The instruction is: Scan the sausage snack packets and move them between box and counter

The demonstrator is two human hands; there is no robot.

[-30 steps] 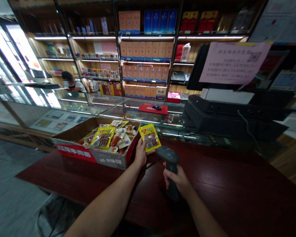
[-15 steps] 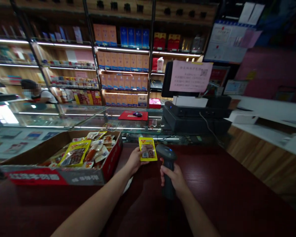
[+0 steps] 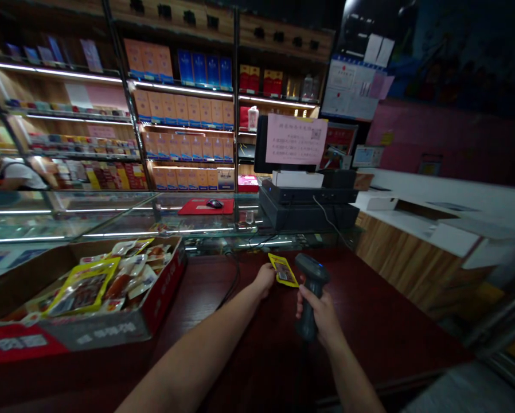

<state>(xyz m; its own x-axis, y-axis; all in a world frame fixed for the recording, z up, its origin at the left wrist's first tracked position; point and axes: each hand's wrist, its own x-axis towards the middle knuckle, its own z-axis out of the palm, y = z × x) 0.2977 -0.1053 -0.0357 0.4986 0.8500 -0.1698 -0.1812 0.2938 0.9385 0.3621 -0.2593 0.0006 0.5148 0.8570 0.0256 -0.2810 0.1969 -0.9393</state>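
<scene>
- Pinching a yellow snack packet [image 3: 284, 270] at its edge, left hand [image 3: 265, 280] fingers closed
- Clenching a black barcode scanner [image 3: 313, 272], right hand [image 3: 320, 312] fingers wrapped round its grip
- Sitting lower left: cardboard box [image 3: 106, 331] on the dark red counter [image 3: 382, 338]

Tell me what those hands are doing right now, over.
Left hand pinching yellow snack packet. Right hand gripping barcode scanner. Snack carton off to the left.

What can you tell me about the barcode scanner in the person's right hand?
The handheld barcode scanner is dark grey, looks like matte plastic, and is pistol-shaped, with a wide head above a long handle. A small blue glow shows on the head. The right hand wraps the handle, holding it roughly upright above the dark red counter. Its head sits beside a yellow snack packet in the left hand; whether they touch, I cannot tell.
</scene>
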